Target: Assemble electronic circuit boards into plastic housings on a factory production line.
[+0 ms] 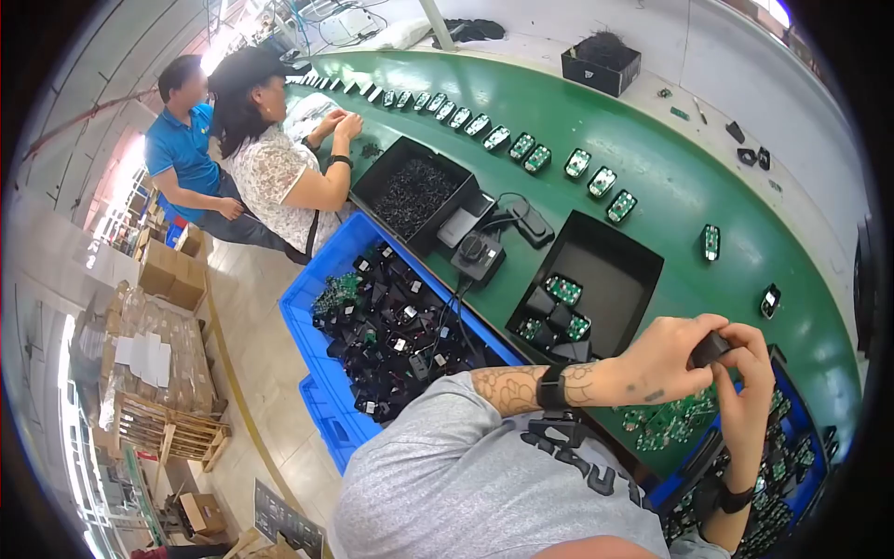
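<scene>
Both hands are gripping one small dark block, just beyond the near right corner of the open black tray [605, 270], which serves as the landmark here. The left hand [652, 359], its tattooed forearm passing below the tray's near edge, pinches the dark block [711, 349] from the left, while the right hand [748, 377] closes on it from the right, fingers bent; the two sets of fingertips nearly meet around it. In the tray's near end lie a few green circuit boards [563, 289] and black casings. Beyond the tray, a long curved row of cased boards [602, 182] runs leftward along the green bench [689, 177], with two more units [711, 242] to the tray's right. Left of the tray sit a corded black device [478, 253] and, further off, a black box [442, 166] of small dark parts. Left of and below the tray is a blue crate [317, 270] heaped with black units. Loose green boards [663, 430] lie on the tray's near right side, beside another blue bin [672, 484]. Well left of the tray, a co-worker in white [275, 168] sits with hands together.
</scene>
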The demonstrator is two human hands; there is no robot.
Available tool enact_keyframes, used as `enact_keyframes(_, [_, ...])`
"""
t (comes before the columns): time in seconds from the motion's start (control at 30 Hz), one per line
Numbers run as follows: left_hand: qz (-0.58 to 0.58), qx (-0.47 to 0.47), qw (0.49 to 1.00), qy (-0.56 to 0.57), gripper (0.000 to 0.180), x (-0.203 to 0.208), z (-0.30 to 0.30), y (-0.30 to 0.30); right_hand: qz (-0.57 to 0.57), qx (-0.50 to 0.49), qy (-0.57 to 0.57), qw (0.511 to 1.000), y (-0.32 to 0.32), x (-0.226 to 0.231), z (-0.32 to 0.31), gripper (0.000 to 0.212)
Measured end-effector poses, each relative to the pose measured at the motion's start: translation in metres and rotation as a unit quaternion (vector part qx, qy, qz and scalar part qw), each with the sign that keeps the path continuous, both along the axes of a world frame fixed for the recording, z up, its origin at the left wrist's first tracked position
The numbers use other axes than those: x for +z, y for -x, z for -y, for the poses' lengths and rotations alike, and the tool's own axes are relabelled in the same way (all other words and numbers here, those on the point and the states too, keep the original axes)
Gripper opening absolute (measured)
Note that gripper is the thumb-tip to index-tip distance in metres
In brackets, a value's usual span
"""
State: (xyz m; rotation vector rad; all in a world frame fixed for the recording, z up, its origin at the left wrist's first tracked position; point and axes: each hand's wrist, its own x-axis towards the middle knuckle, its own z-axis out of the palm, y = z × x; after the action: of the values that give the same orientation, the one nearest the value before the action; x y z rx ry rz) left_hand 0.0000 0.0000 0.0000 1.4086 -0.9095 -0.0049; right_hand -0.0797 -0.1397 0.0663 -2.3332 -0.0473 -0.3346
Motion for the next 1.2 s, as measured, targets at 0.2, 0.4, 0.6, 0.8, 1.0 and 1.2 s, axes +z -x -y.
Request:
enact_keyframes(0.2, [0.034, 0.002, 0.997, -0.075, 0.048, -0.005, 0.007, -0.055, 0.036, -0.024, -0.033, 0.998, -0.047, -0.022, 0.005, 0.012])
enact_keyframes(0.4, [-0.023, -0.074, 0.986, -0.151, 0.048, -0.022, 0.043, -0.09, 0.052, -0.087, 0.0, 0.995, -0.063, -0.062, 0.062, 0.016])
enact_keyframes(0.6, [-0.373, -0.265, 0.875, -0.157, 0.035, -0.052, 0.066, -0.124, 0.244, -0.013, 0.096, 0.965, -0.069, -0.096, 0.079, 0.023])
enact_keyframes(0.8, [-0.347, -0.301, 0.853, -0.248, 0.03, -0.067, 0.052, -0.136, 0.224, 0.117, 0.049, 0.966, -0.067, -0.119, 0.072, 0.031])
enact_keyframes(1.0, [-0.362, -0.286, 0.85, -0.253, 0.03, -0.069, 0.066, -0.132, 0.23, -0.025, 0.063, 0.971, -0.065, -0.129, 0.082, 0.017])
enact_keyframes(1.2, [-0.351, -0.164, 0.912, -0.132, 0.035, -0.077, 0.062, -0.101, 0.067, -0.119, -0.09, 0.986, -0.075, -0.136, 0.088, 0.013])
